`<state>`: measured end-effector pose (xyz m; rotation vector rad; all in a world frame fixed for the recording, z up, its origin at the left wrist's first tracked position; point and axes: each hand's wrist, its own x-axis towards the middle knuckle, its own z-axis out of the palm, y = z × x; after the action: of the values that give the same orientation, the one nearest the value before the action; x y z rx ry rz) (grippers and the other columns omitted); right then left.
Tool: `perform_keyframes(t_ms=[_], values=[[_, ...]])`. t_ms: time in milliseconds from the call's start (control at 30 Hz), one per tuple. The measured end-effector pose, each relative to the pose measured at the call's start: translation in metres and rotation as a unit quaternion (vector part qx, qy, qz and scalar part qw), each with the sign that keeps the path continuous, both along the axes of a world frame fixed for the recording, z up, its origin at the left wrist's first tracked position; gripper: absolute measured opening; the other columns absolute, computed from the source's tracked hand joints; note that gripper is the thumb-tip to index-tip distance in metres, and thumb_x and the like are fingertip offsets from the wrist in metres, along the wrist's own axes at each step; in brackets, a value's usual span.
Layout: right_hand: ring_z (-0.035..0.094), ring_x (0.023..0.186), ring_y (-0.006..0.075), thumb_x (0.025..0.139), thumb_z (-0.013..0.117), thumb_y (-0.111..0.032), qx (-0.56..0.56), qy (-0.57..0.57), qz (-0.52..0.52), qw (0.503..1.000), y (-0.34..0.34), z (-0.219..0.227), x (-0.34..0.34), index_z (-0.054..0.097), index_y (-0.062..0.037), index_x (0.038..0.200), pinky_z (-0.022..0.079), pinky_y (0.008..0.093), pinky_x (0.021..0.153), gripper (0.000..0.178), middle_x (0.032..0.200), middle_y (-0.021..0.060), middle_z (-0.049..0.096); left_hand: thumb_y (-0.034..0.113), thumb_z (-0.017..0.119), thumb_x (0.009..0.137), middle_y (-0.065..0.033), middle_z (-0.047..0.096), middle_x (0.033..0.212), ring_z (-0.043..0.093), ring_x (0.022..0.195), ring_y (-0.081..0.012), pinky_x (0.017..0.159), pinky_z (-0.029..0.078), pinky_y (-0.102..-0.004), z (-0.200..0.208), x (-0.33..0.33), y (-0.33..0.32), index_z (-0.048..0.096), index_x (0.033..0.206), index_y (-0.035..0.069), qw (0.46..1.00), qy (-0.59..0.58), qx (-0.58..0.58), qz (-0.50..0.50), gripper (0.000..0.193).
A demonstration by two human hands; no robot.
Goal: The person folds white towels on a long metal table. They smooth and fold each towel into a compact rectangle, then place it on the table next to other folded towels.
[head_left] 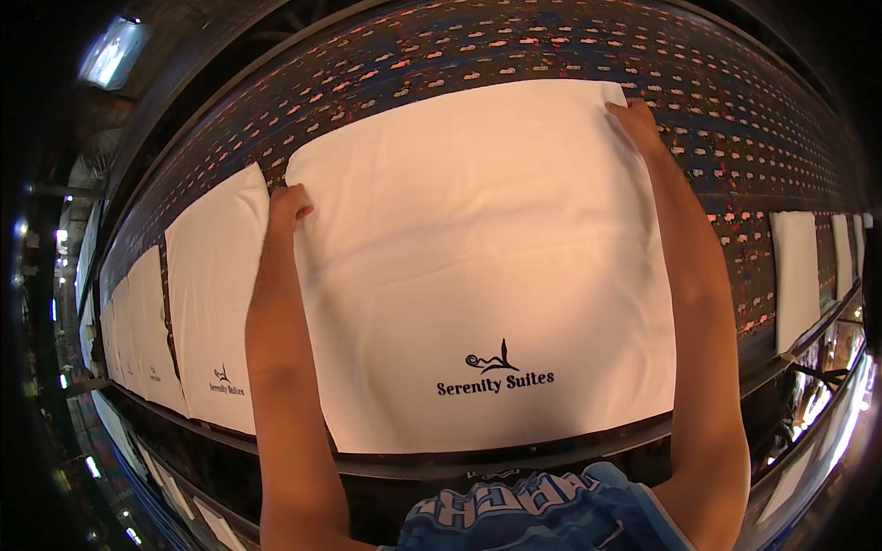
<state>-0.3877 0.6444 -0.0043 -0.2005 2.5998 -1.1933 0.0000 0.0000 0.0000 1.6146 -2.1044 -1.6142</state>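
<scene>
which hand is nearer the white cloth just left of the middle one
Left. The left hand is beside the left cloth; the right hand is farther, at the middle cloth's upper right.

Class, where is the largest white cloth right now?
In the head view, the largest white cloth lies centrally on the dark patterned surface, left hand at its left edge, right hand near its far right corner.

Looks soft and matt across the white cloth [487, 248], smooth apart from faint creases; looks dull and mottled along the counter [726, 165]; looks like printed fabric in the blue shirt [551, 523].
</scene>
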Motion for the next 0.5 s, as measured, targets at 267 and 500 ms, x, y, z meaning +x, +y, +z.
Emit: perform_keyframes(t_ms=[267,500], values=[[0.068,0.119,0.0232,0.099,0.079,-0.020,-0.323,-0.047,-0.038,0.945,-0.002,0.046,0.013,0.056,0.0045,0.149,0.054,0.0370,0.103,0.061,0.132,0.0158,0.071,-0.002,0.064,0.102,-0.0077,0.064,0.116,0.060,0.086,-0.0113,0.066,0.054,-0.0236,0.096,0.066,0.016,0.053,0.138,0.001,0.924,0.365,0.094,0.068,0.038],[0.052,0.145,0.0238,0.104,0.071,-0.010,-0.401,0.032,0.009,0.915,0.117,0.112,0.170,0.040,0.0040,0.161,0.038,0.0375,0.124,0.067,0.155,0.0130,0.056,-0.001,0.064,0.098,-0.0064,0.067,0.131,0.068,0.101,-0.0135,0.072,0.055,-0.0220,0.160,0.191,0.131,0.037,0.165,0.002,0.906,0.417,0.056,0.051,0.072]])
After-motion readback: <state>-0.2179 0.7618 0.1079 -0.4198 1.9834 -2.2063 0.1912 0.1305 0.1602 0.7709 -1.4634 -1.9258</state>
